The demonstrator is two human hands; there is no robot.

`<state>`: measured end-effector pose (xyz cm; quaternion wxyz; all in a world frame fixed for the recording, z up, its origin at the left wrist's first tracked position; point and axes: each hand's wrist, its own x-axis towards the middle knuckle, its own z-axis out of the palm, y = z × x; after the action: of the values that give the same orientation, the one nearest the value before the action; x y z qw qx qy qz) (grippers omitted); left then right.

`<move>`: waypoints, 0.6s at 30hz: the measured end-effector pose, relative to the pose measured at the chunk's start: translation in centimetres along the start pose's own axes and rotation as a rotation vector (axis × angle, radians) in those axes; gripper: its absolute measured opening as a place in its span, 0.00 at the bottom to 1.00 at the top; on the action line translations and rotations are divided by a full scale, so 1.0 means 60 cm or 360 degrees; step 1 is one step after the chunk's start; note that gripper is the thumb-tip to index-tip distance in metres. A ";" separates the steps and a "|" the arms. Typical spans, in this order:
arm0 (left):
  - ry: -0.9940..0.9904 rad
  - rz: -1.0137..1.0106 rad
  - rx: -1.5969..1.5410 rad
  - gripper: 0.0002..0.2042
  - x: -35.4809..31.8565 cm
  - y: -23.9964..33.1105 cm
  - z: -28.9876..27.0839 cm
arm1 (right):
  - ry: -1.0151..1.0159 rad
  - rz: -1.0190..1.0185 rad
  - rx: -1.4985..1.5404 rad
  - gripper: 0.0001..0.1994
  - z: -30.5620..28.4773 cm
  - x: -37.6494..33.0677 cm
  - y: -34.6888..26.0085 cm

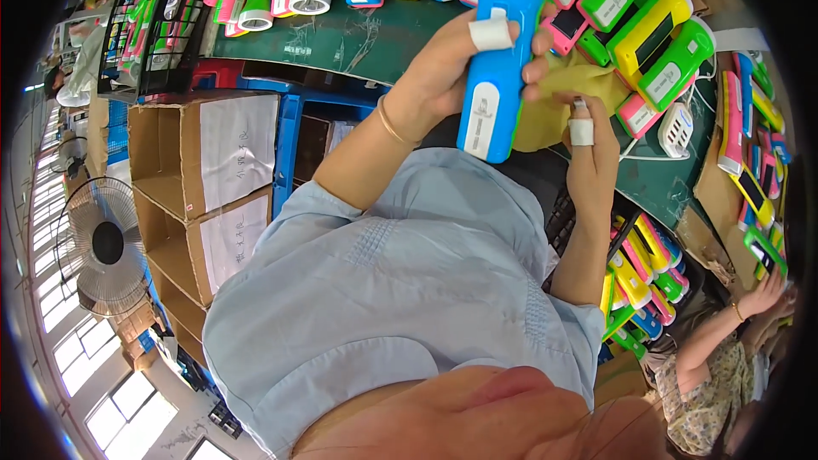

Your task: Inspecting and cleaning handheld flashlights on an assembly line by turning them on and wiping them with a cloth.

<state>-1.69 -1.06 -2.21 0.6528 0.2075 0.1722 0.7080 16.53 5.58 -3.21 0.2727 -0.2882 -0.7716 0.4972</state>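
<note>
A blue flashlight (492, 89) with a white rim and white label strips stands nearly upright in my left hand (447, 64). The fingers wrap round its body, and the thumb, with white tape on it, lies across the front. Just right of the flashlight is my right hand (592, 140), also with white tape on a finger. Its fingers are bent against a yellow cloth (545, 115), which hangs behind the flashlight's lower end; part of the grip is hidden. Pink, green and yellow flashlights (652, 34) lie piled beyond both hands.
The flashlights rest on a green table (341, 38). A white charger block (677, 132) with cables lies at the right. Left are a black wire basket (158, 30), cardboard compartments (162, 158) and a fan (106, 243). Another person's arm (707, 336) reaches toward flashlights at far right.
</note>
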 end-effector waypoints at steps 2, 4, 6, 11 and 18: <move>-0.0012 -0.0017 -0.0008 0.18 -0.005 -0.004 0.007 | 0.0002 0.0187 0.0094 0.11 -0.008 -0.013 0.013; 0.0109 -0.0049 0.0227 0.16 -0.009 -0.005 0.019 | 0.0000 0.0387 0.0195 0.11 -0.010 -0.017 0.014; 0.0129 -0.0049 0.0275 0.16 -0.009 -0.007 0.022 | -0.0074 0.0312 0.0215 0.11 -0.009 -0.017 0.012; 0.0398 -0.0173 0.0889 0.16 -0.013 -0.008 0.029 | -0.0013 0.0056 -0.0053 0.12 -0.006 -0.014 0.005; 0.0137 0.0179 0.1549 0.30 -0.017 -0.001 0.032 | -0.0183 0.0092 0.0586 0.13 -0.042 0.008 -0.022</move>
<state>-0.54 -2.12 -0.67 0.4331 0.4679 0.4985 0.5874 17.78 7.02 -1.04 0.2620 -0.2266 -0.6734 0.6531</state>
